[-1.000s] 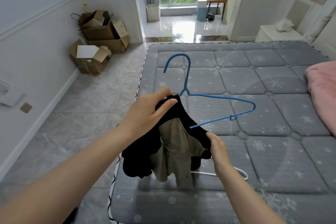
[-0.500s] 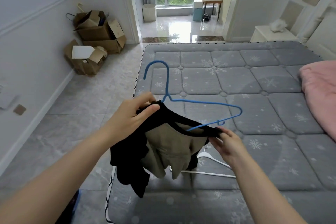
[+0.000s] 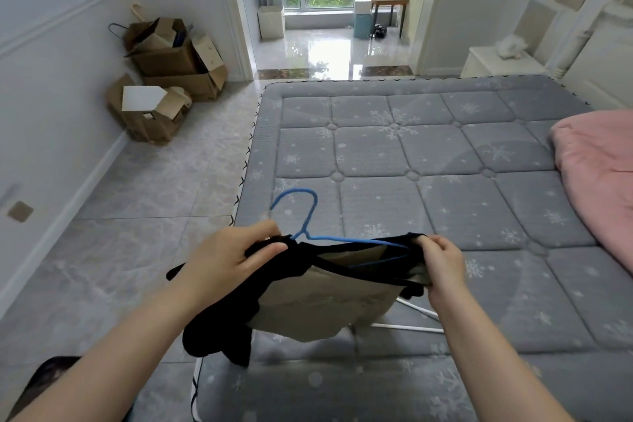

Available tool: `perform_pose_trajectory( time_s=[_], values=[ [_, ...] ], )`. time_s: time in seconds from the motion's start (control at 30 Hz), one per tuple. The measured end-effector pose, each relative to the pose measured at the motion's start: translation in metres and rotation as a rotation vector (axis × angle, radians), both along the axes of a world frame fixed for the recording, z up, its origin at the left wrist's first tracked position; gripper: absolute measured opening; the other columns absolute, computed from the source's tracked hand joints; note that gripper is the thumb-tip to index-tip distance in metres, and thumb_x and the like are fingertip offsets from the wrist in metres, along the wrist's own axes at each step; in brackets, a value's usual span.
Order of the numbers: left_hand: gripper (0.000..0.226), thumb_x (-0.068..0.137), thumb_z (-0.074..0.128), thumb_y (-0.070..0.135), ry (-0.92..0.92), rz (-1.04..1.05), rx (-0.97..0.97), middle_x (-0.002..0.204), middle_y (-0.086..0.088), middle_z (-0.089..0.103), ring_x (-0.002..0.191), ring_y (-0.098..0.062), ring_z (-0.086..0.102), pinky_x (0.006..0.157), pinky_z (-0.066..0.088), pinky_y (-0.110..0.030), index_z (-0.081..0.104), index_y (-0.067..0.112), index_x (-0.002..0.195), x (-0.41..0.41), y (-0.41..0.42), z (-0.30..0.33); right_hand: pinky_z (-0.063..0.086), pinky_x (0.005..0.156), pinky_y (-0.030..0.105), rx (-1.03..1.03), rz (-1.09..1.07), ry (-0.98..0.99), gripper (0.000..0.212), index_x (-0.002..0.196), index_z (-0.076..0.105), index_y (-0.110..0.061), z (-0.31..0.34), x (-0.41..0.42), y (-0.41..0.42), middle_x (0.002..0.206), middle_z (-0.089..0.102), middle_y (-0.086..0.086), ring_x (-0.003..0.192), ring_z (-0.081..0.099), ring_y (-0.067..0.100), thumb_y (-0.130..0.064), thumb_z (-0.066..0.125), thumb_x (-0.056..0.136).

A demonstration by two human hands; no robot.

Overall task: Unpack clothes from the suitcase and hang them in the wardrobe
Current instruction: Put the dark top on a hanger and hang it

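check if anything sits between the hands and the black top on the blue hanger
Nothing does. The left hand and right hand already pinch the black top at either end of the blue hanger.

Matt cloth garment (image 3: 318,305), possibly plastic-coated blue hanger (image 3: 310,216), glossy floor tiles (image 3: 144,188)

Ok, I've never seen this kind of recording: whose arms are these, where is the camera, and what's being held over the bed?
There is no machine here. A person wears one camera on the head, looking forward and down, so both arms are theirs. The left hand and right hand each pinch one end of a black garment with a beige lining, threaded onto a blue hanger. They hold it over a grey mattress. A white hanger lies on the mattress, partly hidden by the garment. A pink blanket lies at the right.
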State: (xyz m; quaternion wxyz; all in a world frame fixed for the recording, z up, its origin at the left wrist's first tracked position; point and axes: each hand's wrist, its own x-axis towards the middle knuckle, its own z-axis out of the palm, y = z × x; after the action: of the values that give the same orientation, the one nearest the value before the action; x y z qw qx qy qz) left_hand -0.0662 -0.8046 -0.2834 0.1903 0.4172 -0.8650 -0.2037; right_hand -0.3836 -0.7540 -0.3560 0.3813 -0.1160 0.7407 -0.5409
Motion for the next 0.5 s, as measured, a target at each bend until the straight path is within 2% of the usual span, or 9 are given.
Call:
perform_pose_trajectory(
  time_s=[0.03, 0.1, 0.17, 0.3, 0.4, 0.43, 0.5],
  values=[
    [0.032, 0.090, 0.039, 0.061, -0.022, 0.016, -0.060, 0.072, 0.012, 0.059, 0.067, -0.003, 0.055, 0.062, 0.044, -0.020, 0.052, 0.031, 0.089, -0.003, 0.002, -0.002, 0.050, 0.072, 0.039, 0.039, 0.055, 0.123, 0.012, 0.074, 0.064, -0.015, 0.002, 0.004, 0.001, 0.074, 0.066, 0.007, 0.073, 0.060, 0.028, -0.025, 0.070, 0.076],
    [0.034, 0.091, 0.037, 0.060, -0.031, 0.070, -0.146, 0.071, 0.013, 0.058, 0.064, -0.001, 0.051, 0.057, 0.038, -0.015, 0.052, 0.029, 0.088, -0.009, 0.004, -0.004, 0.049, 0.074, 0.036, 0.093, 0.129, 0.280, 0.015, 0.073, 0.062, -0.017, 0.007, 0.012, 0.002, 0.070, 0.064, 0.001, 0.075, 0.059, 0.026, -0.029, 0.071, 0.076],
    [0.035, 0.092, 0.037, 0.059, -0.020, 0.109, -0.181, 0.071, 0.012, 0.058, 0.064, -0.003, 0.051, 0.056, 0.037, -0.016, 0.053, 0.028, 0.088, -0.014, 0.005, -0.004, 0.047, 0.072, 0.035, 0.073, 0.174, 0.309, 0.015, 0.074, 0.060, -0.018, 0.011, 0.018, 0.002, 0.071, 0.063, 0.000, 0.074, 0.057, 0.024, -0.027, 0.070, 0.079],
    [0.035, 0.095, 0.036, 0.059, -0.059, 0.058, -0.235, 0.070, 0.009, 0.055, 0.063, -0.008, 0.051, 0.055, 0.044, -0.030, 0.048, 0.027, 0.086, -0.027, 0.011, -0.010, 0.045, 0.072, 0.036, -0.058, 0.325, 0.084, 0.011, 0.077, 0.064, -0.016, 0.023, 0.033, 0.000, 0.077, 0.067, 0.007, 0.078, 0.061, 0.024, -0.021, 0.070, 0.085],
    [0.037, 0.095, 0.034, 0.060, -0.117, 0.058, -0.265, 0.073, 0.006, 0.056, 0.066, -0.013, 0.054, 0.053, 0.039, -0.029, 0.045, 0.027, 0.086, -0.041, 0.013, -0.015, 0.045, 0.067, 0.036, -0.100, 0.549, -0.243, 0.009, 0.087, 0.070, -0.013, 0.047, 0.046, 0.005, 0.078, 0.062, 0.013, 0.073, 0.059, 0.026, -0.022, 0.069, 0.087],
    [0.035, 0.095, 0.036, 0.060, -0.111, 0.071, -0.256, 0.074, 0.006, 0.058, 0.069, -0.014, 0.055, 0.053, 0.037, -0.028, 0.045, 0.027, 0.087, -0.043, 0.011, -0.015, 0.047, 0.065, 0.035, -0.110, 0.615, -0.312, 0.011, 0.091, 0.070, -0.012, 0.058, 0.048, 0.008, 0.077, 0.060, 0.014, 0.069, 0.058, 0.027, -0.022, 0.065, 0.089],
    [0.029, 0.094, 0.044, 0.057, -0.052, 0.110, -0.198, 0.076, 0.009, 0.059, 0.074, -0.012, 0.054, 0.054, 0.033, -0.025, 0.046, 0.029, 0.089, -0.044, 0.007, -0.010, 0.055, 0.062, 0.037, -0.127, 0.691, -0.329, 0.021, 0.104, 0.067, -0.008, 0.075, 0.050, 0.010, 0.076, 0.064, 0.018, 0.067, 0.064, 0.030, -0.010, 0.047, 0.098]
  ],
)
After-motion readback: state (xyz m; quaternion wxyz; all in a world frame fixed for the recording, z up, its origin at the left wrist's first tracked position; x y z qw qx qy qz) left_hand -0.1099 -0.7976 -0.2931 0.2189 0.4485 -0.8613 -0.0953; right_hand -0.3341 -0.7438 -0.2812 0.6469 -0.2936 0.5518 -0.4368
